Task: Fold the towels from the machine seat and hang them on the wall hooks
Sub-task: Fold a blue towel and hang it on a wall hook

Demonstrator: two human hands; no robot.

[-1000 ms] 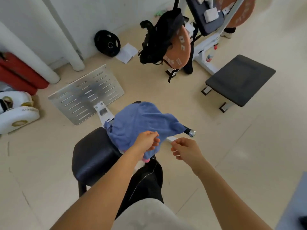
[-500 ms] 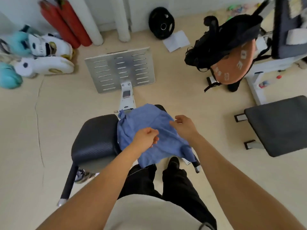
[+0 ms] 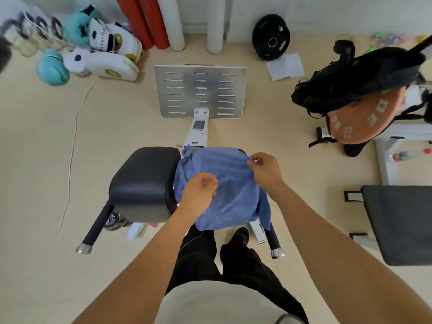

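Beige floor | both hands pinch blue towel (image 3: 224,188) | left hand (image 3: 198,190) fisted | right hand (image 3: 265,170) at edge

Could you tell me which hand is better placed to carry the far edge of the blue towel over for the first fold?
The right hand, probably: it already pinches the blue towel at its far right edge, while the left hand grips the cloth mid-panel.

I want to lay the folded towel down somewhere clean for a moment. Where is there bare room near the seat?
The left black seat pad is bare. Open floor lies left of it, up to the thin cord. The right pad is covered by the blue towel under both hands. The back wall and the backpack side are crowded.
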